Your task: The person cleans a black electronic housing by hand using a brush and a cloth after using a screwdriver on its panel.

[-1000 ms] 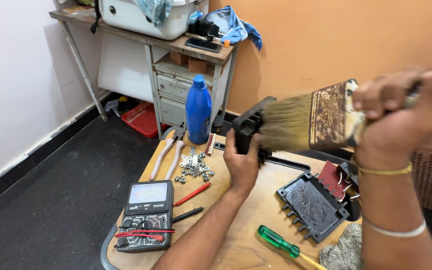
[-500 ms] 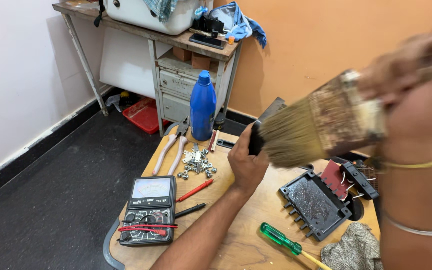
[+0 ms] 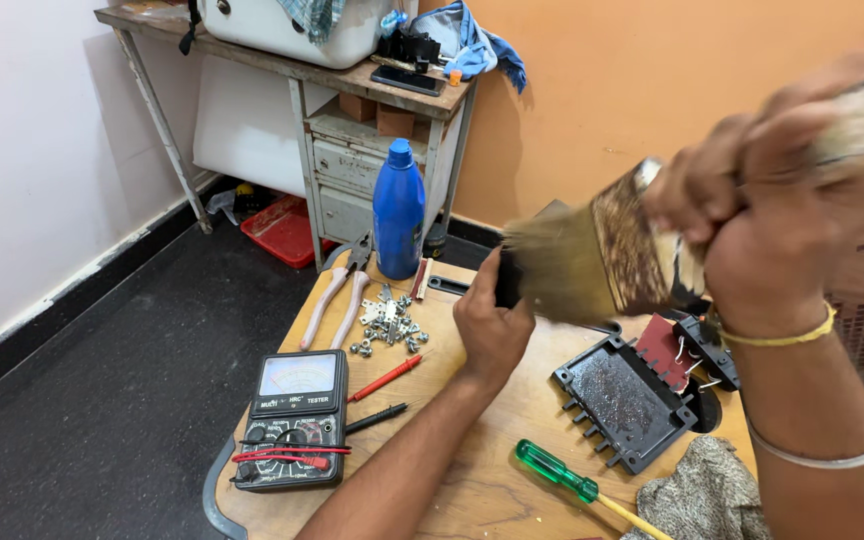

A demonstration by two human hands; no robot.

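The right hand [image 3: 752,215], fingers wrapped tight around the handle, holds a wide flat paintbrush with tan bristles and a rusted metal ferrule [image 3: 592,262]. The left hand [image 3: 492,320], fingers curled closed, grips a small black part [image 3: 505,278] at 9 o'clock of the bristle tips, touching them. Step in hand, as judged: dusting the held part. The next stroke calls for a steady left grip and bristles kept on the part. On the wooden table [image 3: 472,480], a black finned module [image 3: 627,400] lies at 5 o'clock of the left hand; an analogue multimeter [image 3: 295,418] at 7 o'clock.
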